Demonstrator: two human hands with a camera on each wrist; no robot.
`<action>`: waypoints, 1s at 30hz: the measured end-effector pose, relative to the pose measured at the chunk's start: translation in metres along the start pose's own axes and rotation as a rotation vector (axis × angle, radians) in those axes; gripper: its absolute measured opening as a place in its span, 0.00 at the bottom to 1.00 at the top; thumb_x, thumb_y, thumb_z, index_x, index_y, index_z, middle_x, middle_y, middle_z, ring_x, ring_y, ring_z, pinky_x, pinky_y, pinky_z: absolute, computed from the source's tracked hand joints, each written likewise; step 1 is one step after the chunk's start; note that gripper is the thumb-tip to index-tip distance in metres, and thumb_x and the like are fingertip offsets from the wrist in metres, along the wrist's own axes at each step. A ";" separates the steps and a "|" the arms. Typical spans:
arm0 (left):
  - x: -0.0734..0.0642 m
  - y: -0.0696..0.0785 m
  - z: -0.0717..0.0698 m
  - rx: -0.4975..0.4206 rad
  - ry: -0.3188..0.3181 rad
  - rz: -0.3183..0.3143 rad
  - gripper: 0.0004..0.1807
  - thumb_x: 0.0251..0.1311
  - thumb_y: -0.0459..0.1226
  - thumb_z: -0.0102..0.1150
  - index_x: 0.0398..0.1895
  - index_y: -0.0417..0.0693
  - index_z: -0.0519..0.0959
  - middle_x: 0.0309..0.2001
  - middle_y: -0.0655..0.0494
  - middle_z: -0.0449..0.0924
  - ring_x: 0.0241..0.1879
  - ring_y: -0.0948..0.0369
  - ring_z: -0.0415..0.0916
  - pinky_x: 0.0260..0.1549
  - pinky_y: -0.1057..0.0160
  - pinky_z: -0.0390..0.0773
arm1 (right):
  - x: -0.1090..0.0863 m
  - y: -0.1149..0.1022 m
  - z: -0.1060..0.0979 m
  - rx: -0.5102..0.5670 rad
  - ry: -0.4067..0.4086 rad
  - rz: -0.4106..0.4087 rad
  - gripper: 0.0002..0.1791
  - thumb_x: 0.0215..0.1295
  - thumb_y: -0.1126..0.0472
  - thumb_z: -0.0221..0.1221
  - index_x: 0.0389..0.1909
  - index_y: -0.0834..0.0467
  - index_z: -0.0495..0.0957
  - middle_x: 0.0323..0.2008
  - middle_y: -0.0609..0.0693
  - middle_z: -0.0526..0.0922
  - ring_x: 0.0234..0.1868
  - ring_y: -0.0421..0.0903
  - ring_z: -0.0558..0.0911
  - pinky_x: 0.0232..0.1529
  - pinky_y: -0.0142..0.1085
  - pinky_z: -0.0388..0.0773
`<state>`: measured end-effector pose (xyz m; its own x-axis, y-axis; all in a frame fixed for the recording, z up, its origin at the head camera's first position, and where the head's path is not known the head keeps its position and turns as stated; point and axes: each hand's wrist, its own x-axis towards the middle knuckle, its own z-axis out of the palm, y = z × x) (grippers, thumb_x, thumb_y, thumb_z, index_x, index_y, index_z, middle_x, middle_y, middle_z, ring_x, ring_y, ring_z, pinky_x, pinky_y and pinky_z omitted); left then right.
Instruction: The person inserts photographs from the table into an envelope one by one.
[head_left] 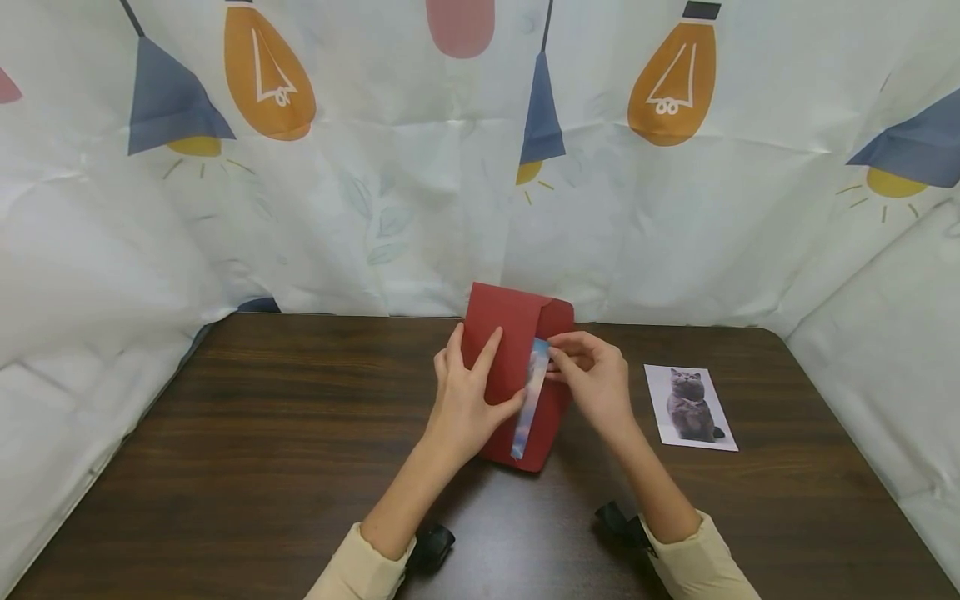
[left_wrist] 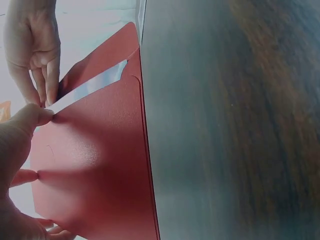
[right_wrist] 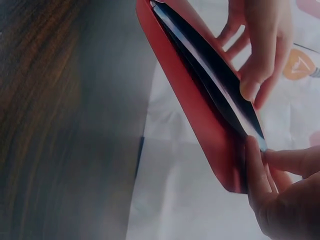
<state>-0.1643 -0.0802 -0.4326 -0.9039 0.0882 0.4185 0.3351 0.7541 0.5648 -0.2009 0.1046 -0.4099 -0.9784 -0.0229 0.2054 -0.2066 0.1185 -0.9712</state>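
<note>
A red envelope (head_left: 504, 333) is held near the middle of the table's (head_left: 300, 433) back edge, its upper end reaching across that edge in the head view. Its opening runs along the long side facing right, with the flap folded out. A glossy picture card (head_left: 531, 400) in pale blue, white and pink sits lengthwise in the opening, mostly inside, so that only a narrow strip shows.

The left hand (head_left: 471, 400) is spread widely across the envelope, gripping it: the thumb lies at the edge of the opening, touching or very near the card, the index finger rests on the front panel, and the outer fingers reach the left edge. The right hand (head_left: 596, 379) is nearly closed, thumb and fingertips pinching the upper end of the card, just right of the envelope's opening. Whether the envelope's lower edge touches the table cannot be told.

To the right of that hand, near the table's back right corner, a white-bordered photo of a grey cat (head_left: 692, 408) lies flat, face up. Behind the table hangs a white cloth (head_left: 315, 217) printed with orange light bulbs, blue pendant lamps and faint leaves. Both sleeves are cream, and a black device (head_left: 432, 547) sits at the left wrist.
</note>
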 end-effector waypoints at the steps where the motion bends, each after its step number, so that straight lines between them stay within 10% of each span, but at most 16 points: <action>1: 0.000 0.000 0.000 -0.002 -0.004 0.002 0.47 0.56 0.42 0.80 0.79 0.47 0.68 0.79 0.31 0.51 0.70 0.35 0.57 0.53 0.42 0.85 | 0.000 0.000 0.001 -0.001 -0.003 0.002 0.09 0.69 0.76 0.64 0.48 0.74 0.84 0.43 0.71 0.86 0.28 0.37 0.87 0.36 0.32 0.88; 30: -0.003 0.009 0.000 -0.028 0.007 0.023 0.47 0.55 0.41 0.81 0.78 0.45 0.69 0.77 0.30 0.54 0.68 0.35 0.59 0.52 0.43 0.85 | -0.001 0.004 0.003 -0.022 -0.019 0.052 0.09 0.71 0.75 0.62 0.48 0.75 0.84 0.41 0.71 0.86 0.29 0.38 0.87 0.37 0.33 0.88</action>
<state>-0.1584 -0.0739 -0.4293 -0.8941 0.1004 0.4365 0.3629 0.7334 0.5747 -0.2009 0.1018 -0.4140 -0.9878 -0.0347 0.1519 -0.1554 0.1422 -0.9776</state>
